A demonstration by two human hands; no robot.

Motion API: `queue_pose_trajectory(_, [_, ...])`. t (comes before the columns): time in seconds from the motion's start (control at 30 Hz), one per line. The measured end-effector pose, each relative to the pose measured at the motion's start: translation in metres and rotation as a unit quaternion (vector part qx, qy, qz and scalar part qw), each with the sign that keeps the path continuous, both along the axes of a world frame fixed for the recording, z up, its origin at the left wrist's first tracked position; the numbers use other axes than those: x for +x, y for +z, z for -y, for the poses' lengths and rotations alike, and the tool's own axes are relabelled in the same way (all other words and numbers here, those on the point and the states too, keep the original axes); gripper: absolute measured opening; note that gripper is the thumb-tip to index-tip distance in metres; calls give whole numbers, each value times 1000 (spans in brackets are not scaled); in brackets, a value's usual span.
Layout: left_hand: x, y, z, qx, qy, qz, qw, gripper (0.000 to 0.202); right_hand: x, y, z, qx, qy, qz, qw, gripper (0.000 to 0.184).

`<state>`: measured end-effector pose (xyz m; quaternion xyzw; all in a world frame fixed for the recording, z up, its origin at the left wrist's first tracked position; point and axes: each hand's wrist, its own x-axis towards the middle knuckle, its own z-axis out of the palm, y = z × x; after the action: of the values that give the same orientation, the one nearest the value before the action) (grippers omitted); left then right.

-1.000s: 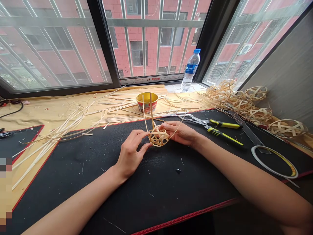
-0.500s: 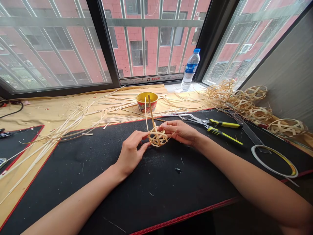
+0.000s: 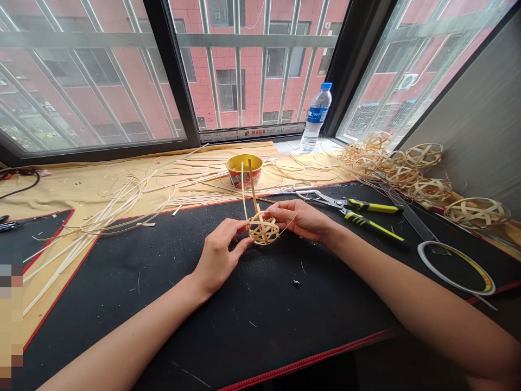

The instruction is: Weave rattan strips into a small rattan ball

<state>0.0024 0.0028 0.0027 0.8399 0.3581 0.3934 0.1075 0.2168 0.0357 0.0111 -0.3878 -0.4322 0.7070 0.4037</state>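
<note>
The tabletop by the window carries a black mat, and on its left part lies a wide heap of loose flat strips. At the far right a row of finished woven balls lies along the wall, and a water bottle stands at the window corner. Nearer are a yellow bowl, cutters with yellow handles and a thin ring of tape. In the middle, just above the mat, the left hand and the right hand hold a small woven ball between them. The fingers of each hand are closed on its side, the left pinching with thumb and fingertips. Two free strip ends rise upright out of the ball. I judge that the weaving is in its late part, since the round form is already there. The next move calls for a firm hold with one hand while the other bends a free end and passes it under a crossing strip, without crushing the ball.
</note>
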Motion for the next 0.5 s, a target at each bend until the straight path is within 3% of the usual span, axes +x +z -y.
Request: queue_pose_trajectory(0.5, [2, 2, 3, 23, 10, 26, 999, 27, 2, -1, 0, 12, 10, 10, 1000, 26])
